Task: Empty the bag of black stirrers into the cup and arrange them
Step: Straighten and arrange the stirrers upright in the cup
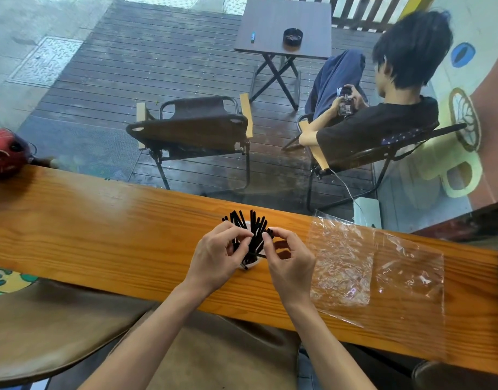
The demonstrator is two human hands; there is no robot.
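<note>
Several black stirrers (253, 225) stand fanned out in a small white cup (250, 264) on the wooden counter (101, 220). My left hand (217, 254) is on the cup's left side, its fingertips pinching among the stirrers. My right hand (290, 257) is on the right side, thumb and forefinger pinched on a stirrer near its top. The cup is mostly hidden behind my hands. The clear plastic bag (377, 266) lies flat and empty on the counter to the right.
Beyond the counter is a window onto a wooden deck, where a person sits in a folding chair (369, 156) beside an empty chair (191, 128) and a small table (284, 23). A red object (5, 153) rests at the counter's far left end.
</note>
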